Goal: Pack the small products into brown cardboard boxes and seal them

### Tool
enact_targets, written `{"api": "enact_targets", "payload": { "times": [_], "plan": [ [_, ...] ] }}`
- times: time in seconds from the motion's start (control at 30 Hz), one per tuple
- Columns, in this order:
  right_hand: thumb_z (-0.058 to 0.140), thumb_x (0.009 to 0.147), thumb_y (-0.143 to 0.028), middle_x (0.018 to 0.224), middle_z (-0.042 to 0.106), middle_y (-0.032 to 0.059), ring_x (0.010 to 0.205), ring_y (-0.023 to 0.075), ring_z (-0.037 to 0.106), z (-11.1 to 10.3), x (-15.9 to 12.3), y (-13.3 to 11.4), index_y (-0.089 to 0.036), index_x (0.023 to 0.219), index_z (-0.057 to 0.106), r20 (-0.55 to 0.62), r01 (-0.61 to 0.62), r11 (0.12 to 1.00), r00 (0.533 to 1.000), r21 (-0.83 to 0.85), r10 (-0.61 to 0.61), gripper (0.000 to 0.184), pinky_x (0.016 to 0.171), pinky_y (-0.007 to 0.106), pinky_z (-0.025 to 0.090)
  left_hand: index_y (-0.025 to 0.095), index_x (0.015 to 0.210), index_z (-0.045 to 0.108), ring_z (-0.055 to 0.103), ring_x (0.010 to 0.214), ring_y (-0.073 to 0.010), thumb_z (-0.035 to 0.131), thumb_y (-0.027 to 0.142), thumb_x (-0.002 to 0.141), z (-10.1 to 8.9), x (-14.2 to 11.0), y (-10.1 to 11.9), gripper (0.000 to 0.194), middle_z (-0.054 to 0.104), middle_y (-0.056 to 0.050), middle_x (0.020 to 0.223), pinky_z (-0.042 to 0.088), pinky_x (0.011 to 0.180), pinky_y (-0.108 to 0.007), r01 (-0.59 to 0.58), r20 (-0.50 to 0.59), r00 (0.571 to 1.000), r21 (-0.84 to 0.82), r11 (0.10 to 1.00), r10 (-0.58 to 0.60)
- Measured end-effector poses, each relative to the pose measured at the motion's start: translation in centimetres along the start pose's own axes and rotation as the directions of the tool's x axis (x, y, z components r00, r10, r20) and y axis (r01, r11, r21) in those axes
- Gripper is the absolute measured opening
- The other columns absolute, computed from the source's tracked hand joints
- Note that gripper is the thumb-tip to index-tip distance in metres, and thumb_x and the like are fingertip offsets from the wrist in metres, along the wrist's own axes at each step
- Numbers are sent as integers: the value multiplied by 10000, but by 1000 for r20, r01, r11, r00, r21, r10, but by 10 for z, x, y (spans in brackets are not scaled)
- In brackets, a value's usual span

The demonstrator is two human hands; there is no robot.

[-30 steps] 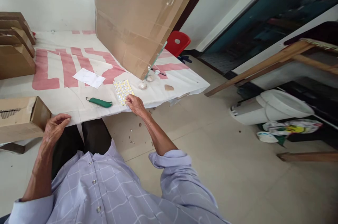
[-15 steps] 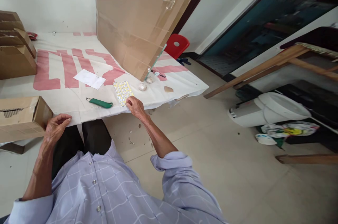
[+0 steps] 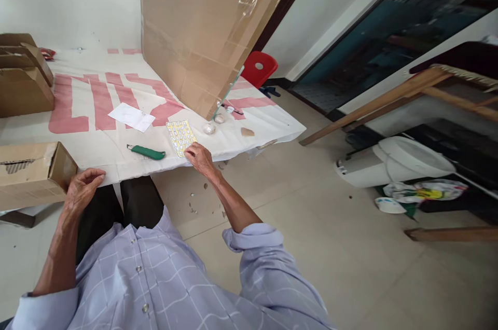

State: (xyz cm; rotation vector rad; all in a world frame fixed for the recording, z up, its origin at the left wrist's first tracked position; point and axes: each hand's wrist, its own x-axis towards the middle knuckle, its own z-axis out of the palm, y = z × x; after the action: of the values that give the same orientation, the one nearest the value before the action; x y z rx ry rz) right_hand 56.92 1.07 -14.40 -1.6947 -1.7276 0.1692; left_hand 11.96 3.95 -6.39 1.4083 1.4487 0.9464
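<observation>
A yellow sheet with rows of small white pieces (image 3: 179,135), seemingly stickers, lies near the table's front edge. My right hand (image 3: 199,157) is at its lower right corner, fingers curled and pinched on that corner. At the front edge further left, my left hand (image 3: 83,184) rests beside a cardboard box (image 3: 31,169). Its thumb and fingers are drawn together; anything between them is too small to see. Between my hands lies a green utility knife (image 3: 147,152), its blade end pointing left. Behind the knife is a white paper (image 3: 132,117).
A large cardboard panel (image 3: 194,34) stands upright on the table (image 3: 85,151). At its foot are two round, clear-wrapped lumps (image 3: 209,128) and a brown scrap (image 3: 247,132). Folded cartons (image 3: 23,81) stand at the left. A red chair (image 3: 264,68) and white bucket (image 3: 412,156) are beyond.
The view has shifted very slightly. Both hands stay in nearly the same places, and the sheet, knife and paper have not visibly moved on the table.
</observation>
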Motion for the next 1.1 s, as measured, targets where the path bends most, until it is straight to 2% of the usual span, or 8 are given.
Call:
{"api": "enact_targets", "payload": {
  "times": [0.37, 0.57, 0.73, 0.87, 1.0, 1.1],
  "plan": [
    [645, 1002, -241, 974, 708, 70, 987, 235, 658, -1, -1, 6, -247, 894, 772, 47, 7, 998, 999, 67, -11, 167, 906, 348, 520, 224, 812, 842, 691, 829, -250, 907, 592, 550, 1, -3, 3, 457, 817, -68, 839, 521, 753, -337, 6, -11, 1000, 12, 1000, -6],
    [650, 1011, -244, 1042, 708, 85, 1041, 240, 648, 2, -1, 6, -232, 964, 791, 73, -4, 999, 997, 41, 1, 149, 957, 358, 530, 218, 816, 829, 693, 813, -248, 906, 599, 574, 1, -2, 1, 458, 810, -80, 847, 530, 749, -344, -37, 6, 999, 0, 999, 37],
    [606, 1019, -267, 1058, 717, 104, 1031, 269, 634, 3, -5, 3, -240, 989, 811, 2, -2, 1000, 1000, 3, 2, 210, 972, 406, 552, 227, 803, 832, 697, 802, -251, 889, 595, 578, -1, -3, -3, 435, 806, -77, 824, 534, 739, -344, -75, 2, 997, -9, 997, 75],
    [500, 1049, -228, 1143, 724, 134, 1098, 295, 659, -2, -11, 0, -229, 1178, 815, -53, -10, 1000, 999, -2, 10, 341, 1003, 440, 574, 220, 826, 847, 677, 756, -235, 864, 608, 599, -6, -7, -5, 450, 792, -71, 795, 512, 705, -331, -74, -17, 997, 21, 997, 75],
    [512, 1070, -261, 1244, 725, 150, 1195, 320, 658, 4, -18, -15, -246, 1273, 809, -111, 38, 999, 993, -26, -41, 361, 1079, 477, 569, 213, 879, 866, 658, 709, -229, 860, 613, 629, -14, -21, 5, 471, 783, -74, 796, 498, 662, -336, -81, 16, 997, 51, 995, 81],
    [607, 1063, -307, 1246, 736, 143, 1194, 332, 646, 23, -24, -35, -271, 1231, 829, -82, 122, 990, 988, -71, -127, 280, 1092, 499, 555, 221, 883, 867, 721, 781, -259, 860, 595, 682, -23, -47, 19, 425, 823, -96, 896, 577, 748, -385, -173, 85, 982, 59, 983, 167]
  ]
}}
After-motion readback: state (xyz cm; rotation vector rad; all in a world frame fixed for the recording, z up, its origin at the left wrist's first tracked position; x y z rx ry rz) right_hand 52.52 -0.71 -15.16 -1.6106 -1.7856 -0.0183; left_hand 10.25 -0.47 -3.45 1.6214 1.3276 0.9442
